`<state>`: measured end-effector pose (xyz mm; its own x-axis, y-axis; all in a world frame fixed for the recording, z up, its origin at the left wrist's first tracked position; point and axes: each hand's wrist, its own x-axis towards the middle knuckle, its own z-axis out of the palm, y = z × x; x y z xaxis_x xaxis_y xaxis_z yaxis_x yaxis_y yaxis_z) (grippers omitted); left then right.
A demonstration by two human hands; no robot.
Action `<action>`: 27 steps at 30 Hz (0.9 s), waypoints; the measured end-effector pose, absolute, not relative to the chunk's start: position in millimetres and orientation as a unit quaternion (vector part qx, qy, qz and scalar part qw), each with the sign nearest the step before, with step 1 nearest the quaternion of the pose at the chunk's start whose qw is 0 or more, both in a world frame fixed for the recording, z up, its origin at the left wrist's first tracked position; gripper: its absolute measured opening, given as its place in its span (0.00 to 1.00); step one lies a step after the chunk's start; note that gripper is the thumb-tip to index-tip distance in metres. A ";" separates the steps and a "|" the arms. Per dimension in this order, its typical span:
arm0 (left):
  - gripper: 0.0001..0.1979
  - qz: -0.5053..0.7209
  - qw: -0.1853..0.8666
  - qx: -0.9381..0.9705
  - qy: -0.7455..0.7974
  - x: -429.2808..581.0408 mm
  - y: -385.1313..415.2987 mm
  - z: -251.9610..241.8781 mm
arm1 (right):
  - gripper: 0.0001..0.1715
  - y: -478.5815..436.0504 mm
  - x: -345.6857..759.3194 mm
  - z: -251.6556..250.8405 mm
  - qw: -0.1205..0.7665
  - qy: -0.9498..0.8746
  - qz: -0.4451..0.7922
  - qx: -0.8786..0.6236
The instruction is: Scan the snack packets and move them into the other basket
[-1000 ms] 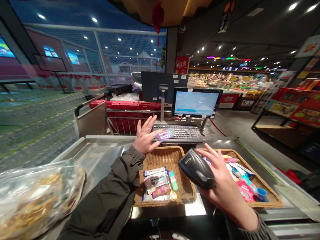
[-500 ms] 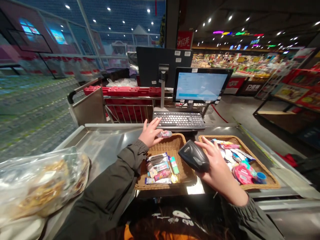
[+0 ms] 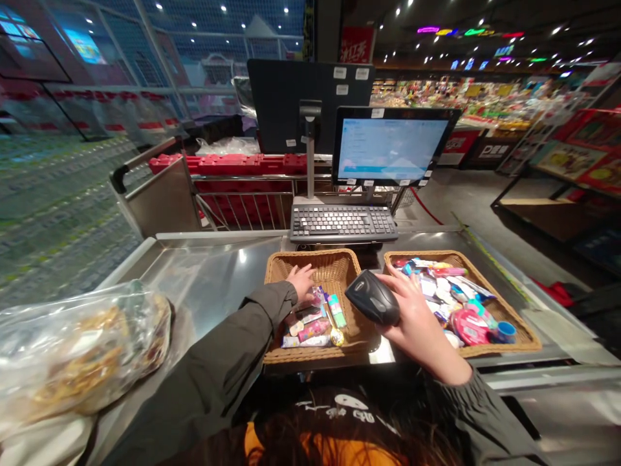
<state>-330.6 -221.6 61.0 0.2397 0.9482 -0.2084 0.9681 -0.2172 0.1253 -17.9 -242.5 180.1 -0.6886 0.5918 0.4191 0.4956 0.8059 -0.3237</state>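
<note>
My left hand (image 3: 301, 281) reaches down into the left wicker basket (image 3: 310, 260), fingers curled on a small pink and purple packet (image 3: 318, 296) that rests against the pile of small wrapped items (image 3: 310, 327) there. My right hand (image 3: 413, 317) grips a black barcode scanner (image 3: 372, 296), held between the two baskets with its head pointing left. The right wicker basket (image 3: 490, 349) lies just beyond my right hand, full of several colourful packets.
A keyboard (image 3: 342, 223) and a lit screen (image 3: 391, 146) stand behind the baskets on the steel counter (image 3: 208, 278). A clear plastic bag of food (image 3: 72, 349) lies at the left. Red shopping carts (image 3: 233, 188) are parked behind the counter.
My left hand has come down from in front of the keyboard into the left basket with the packet. The scanner hand stayed about level, and my view tilted downward.
</note>
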 end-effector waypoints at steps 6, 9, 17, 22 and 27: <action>0.12 -0.053 0.121 0.769 0.626 -325.4 -219.2 40.3 | 0.24 -241.4 -11.4 179.7 0.256 -0.910 0.100 -0.311; 0.15 -0.021 0.094 0.770 0.631 -323.5 -217.9 51.6 | 0.24 -240.7 -1.1 180.1 0.265 -0.903 0.092 -0.325; 0.19 0.100 0.017 0.831 0.546 -299.2 -215.5 118.6 | 0.31 -231.2 57.6 181.5 0.306 -0.861 0.016 -0.406; 0.22 0.141 0.005 0.869 0.473 -251.7 -207.2 143.4 | 0.28 -228.6 102.3 183.9 0.335 -0.808 -0.041 -0.483; 0.24 0.096 0.036 0.880 0.465 -188.2 -184.6 148.1 | 0.27 -231.9 131.7 180.6 0.355 -0.779 -0.058 -0.513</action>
